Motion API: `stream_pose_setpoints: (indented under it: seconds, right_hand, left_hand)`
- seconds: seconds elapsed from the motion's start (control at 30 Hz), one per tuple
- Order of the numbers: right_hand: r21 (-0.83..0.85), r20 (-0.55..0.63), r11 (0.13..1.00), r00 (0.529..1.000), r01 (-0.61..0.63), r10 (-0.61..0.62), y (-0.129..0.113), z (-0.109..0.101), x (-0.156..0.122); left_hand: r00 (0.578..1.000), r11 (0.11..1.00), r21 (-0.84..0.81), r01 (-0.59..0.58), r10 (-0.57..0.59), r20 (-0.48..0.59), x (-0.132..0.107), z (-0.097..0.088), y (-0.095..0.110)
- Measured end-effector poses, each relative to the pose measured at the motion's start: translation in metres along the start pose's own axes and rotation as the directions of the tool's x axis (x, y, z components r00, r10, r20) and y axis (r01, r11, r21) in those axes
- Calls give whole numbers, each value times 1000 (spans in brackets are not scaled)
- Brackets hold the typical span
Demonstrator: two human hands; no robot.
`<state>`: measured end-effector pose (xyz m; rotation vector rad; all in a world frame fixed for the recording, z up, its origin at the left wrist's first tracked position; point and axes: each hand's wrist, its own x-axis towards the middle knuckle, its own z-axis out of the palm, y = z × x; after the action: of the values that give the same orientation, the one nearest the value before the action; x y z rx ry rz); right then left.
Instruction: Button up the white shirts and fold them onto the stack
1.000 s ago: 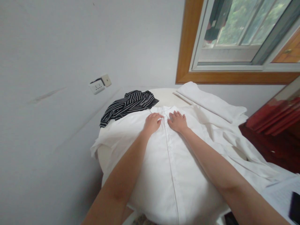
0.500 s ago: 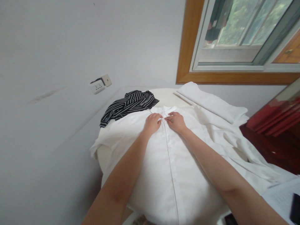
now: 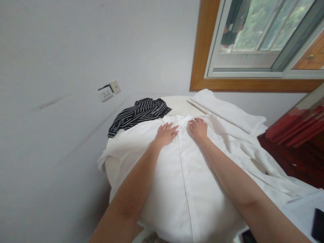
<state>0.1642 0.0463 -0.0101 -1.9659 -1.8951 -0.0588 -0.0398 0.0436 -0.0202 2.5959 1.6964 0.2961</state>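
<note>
A white button-front shirt (image 3: 167, 175) lies spread over the round table, its collar at the far end and its front seam running toward me. My left hand (image 3: 165, 134) rests flat on the shirt just left of the seam below the collar, its fingers spread. My right hand (image 3: 199, 129) lies on the cloth right of the collar (image 3: 184, 119). Its fingers are slightly bent and apart, with the tips at the collar's edge. The underside of both hands is hidden.
A black-and-white striped garment (image 3: 141, 113) lies crumpled at the back left of the table (image 3: 174, 100). Folded white cloth (image 3: 225, 109) is at the back right. Printed paper (image 3: 303, 209) and a dark object (image 3: 318, 226) sit at the right. A wall socket (image 3: 105, 93) is beyond.
My right hand has moved right, away from the front seam to the collar's right side. My left hand has stayed nearly in place, its fingers now flatter and more spread.
</note>
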Motion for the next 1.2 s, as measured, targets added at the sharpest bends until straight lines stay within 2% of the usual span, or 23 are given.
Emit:
stream_pose_setpoints:
  seconds: [0.17,0.3,0.4,0.57,0.73,0.8,0.9,0.97,1.07,1.2]
  right_hand:
    - [-100,188,994,980,-48,66,8,13,0]
    - [-119,210,989,972,-85,109,8,15,2]
    - [-128,211,990,973,-65,91,9,15,2]
    - [-134,258,988,965,78,-42,23,10,-1]
    - [-116,302,939,912,323,-277,54,-3,-8]
    - [-121,297,922,900,367,-320,58,-9,-10]
    - [-150,232,928,925,341,-302,41,-15,-15]
    - [-121,189,941,938,317,-292,18,-15,-22]
    - [-38,196,956,940,291,-279,-16,-9,-38]
    - [-45,164,959,949,279,-268,-32,-2,-54]
  left_hand:
    - [999,999,-25,36,-35,41,0,-2,2]
    - [999,999,-14,42,-42,33,-2,-2,5]
    - [998,999,-2,48,-48,33,-2,-3,5]
    - [998,998,1,56,-56,39,-2,-3,6]
    - [998,998,9,55,-55,7,-2,0,7]
    - [999,999,6,50,-50,-3,-3,1,6]
    - [998,999,13,46,-45,-45,-4,1,7]
    - [993,999,25,48,-45,-109,-5,-1,9]
    - [973,996,36,86,-76,-217,-8,-8,13]
    - [946,982,72,173,-145,-289,-15,-19,14]
